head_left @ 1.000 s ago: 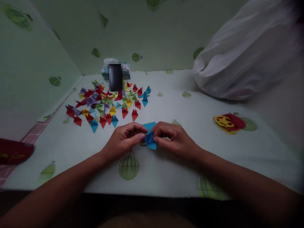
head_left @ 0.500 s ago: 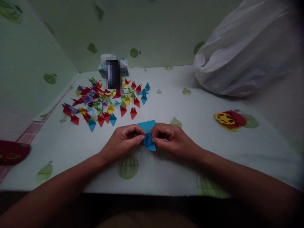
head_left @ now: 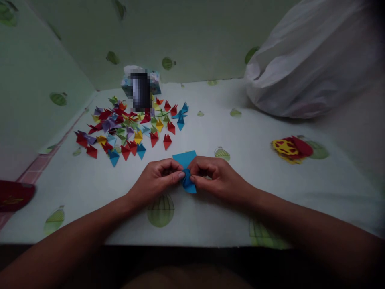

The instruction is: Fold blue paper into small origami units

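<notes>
A piece of blue paper (head_left: 189, 185) is pinched between my two hands above the table, its lower part curled and its flat upper part showing behind the fingers. My left hand (head_left: 164, 176) grips its left side with thumb and forefinger. On the right side my right hand (head_left: 210, 173) pinches it the same way, the two sets of fingertips close together. Beyond my left hand spreads a pile of small folded paper pieces (head_left: 124, 128) in red, blue, yellow, green and purple.
A tissue box (head_left: 155, 82) stands at the back, behind a pixelated dark object (head_left: 140, 91). A large white plastic bag (head_left: 294, 72) fills the back right. Red and yellow cut-outs (head_left: 290, 148) lie at right. A red item (head_left: 16, 195) sits at the left edge.
The view has shifted slightly. The lower part of the blue paper is bent a little differently between my fingertips; both hands keep their pinch.
</notes>
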Available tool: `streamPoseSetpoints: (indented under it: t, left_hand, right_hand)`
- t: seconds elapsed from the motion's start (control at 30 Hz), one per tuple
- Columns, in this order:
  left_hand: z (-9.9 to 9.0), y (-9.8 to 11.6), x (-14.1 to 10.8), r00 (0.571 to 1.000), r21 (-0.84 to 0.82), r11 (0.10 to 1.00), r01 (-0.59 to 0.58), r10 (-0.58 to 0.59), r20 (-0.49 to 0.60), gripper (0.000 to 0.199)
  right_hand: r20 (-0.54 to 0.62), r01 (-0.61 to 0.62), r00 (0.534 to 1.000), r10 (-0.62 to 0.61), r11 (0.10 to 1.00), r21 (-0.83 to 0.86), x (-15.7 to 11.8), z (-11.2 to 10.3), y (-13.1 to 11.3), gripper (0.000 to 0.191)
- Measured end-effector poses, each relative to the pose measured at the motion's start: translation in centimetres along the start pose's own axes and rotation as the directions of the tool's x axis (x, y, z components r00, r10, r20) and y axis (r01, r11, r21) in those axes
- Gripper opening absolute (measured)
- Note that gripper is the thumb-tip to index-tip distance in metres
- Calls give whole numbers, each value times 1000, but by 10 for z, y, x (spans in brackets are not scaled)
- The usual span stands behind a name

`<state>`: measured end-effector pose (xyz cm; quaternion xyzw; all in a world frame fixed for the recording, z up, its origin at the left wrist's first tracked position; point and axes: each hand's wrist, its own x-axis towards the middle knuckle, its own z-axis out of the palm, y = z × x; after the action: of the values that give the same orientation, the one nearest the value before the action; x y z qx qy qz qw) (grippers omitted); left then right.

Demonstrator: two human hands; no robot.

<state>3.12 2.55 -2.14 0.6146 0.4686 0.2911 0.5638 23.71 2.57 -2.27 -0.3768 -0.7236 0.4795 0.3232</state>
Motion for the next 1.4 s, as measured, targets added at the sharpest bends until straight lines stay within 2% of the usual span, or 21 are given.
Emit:
streamPoseSetpoints:
  t: [0.23, 0.47, 0.93, 1.4]
  left_hand:
    - [-1, 4, 0, 996, 60, 994, -89, 88, 9, 18]
    - [2, -1, -1, 986, 78, 986, -149, 154, -57, 13]
    - [-2, 6, -1, 974, 172, 961, -216, 225, -32, 10]
    - [-4, 6, 0, 941, 292, 898, -328, 338, 16, 6]
  right_hand:
    - [-3, -36, 999, 36, 999, 4, -1, 0, -2, 15]
    - [2, -18, 1000, 18, 1000, 3, -1, 1, -1, 15]
    - [22, 2, 1000, -2, 1000, -23, -1, 1, -1, 16]
    - [43, 40, 998, -38, 998, -39, -1, 1, 0, 17]
